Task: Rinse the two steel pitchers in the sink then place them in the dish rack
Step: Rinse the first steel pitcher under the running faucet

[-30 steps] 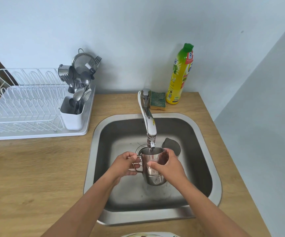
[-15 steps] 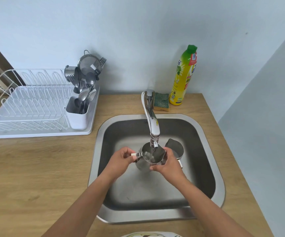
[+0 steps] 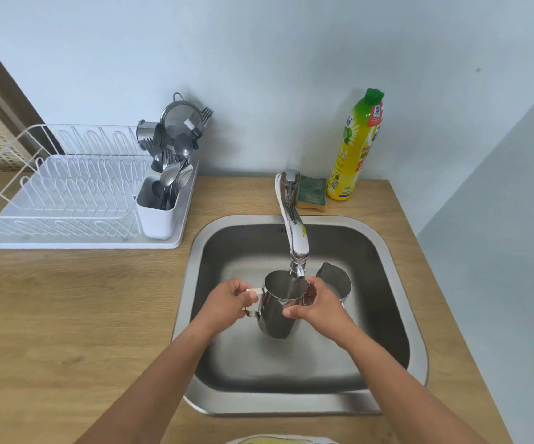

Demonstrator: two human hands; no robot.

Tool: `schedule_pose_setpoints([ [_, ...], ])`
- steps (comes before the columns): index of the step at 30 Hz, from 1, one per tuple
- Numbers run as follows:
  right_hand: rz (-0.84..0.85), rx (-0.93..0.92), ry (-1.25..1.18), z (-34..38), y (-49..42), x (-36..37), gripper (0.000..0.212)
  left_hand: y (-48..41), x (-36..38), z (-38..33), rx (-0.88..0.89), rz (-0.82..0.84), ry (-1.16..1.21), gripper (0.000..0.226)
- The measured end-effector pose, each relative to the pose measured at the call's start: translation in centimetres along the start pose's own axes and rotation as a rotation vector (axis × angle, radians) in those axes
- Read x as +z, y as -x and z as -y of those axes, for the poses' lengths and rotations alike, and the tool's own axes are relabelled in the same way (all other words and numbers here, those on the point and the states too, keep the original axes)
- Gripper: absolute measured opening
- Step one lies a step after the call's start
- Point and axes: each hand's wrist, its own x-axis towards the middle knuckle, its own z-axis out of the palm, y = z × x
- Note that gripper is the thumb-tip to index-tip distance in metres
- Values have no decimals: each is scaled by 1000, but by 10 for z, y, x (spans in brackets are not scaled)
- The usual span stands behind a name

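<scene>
A steel pitcher point(image 3: 278, 310) is held upright over the steel sink point(image 3: 390, 261), its mouth right under the tap spout point(image 3: 298, 251) with a thin stream of water falling in. My left hand point(image 3: 225, 304) grips its handle on the left. My right hand point(image 3: 318, 307) wraps the pitcher's right side near the rim. The second steel pitcher point(image 3: 336, 282) stands in the sink basin just behind my right hand, partly hidden by it. The white wire dish rack point(image 3: 67, 193) sits on the counter at the left.
A white cutlery holder point(image 3: 160, 209) full of spoons and forks stands at the rack's right end, with a strainer behind it. A green sponge point(image 3: 312, 193) and a yellow dish soap bottle point(image 3: 357, 149) stand behind the sink. The wooden counter point(image 3: 76, 315) surrounds the sink.
The pitcher was tipped toward me under the tap half a second ago and is upright again. Both hands kept their grip. My head shifted slightly.
</scene>
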Motion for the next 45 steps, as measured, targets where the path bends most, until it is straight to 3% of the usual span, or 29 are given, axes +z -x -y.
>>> schedule_pose_setpoints([
  [2,-11,-16,0,3,0,-4,70,0,1,0,-2,34,30,10],
  [6,-63,-44,1,7,-1,7,70,-3,2,-1,15,-49,49,2],
  [17,-44,-7,-90,2,-9,3,64,-8,0,4,73,-59,21,6],
  [26,38,121,-247,-7,-12,1,53,-13,3,4,-21,-2,61,18],
  [31,66,210,-183,-8,-15,1,69,-17,4,5,-80,19,66,20],
  [40,114,355,-176,-12,-13,4,59,-19,7,4,-196,65,97,17],
  [45,124,433,-230,-20,-14,10,67,-22,9,7,-230,76,94,14],
])
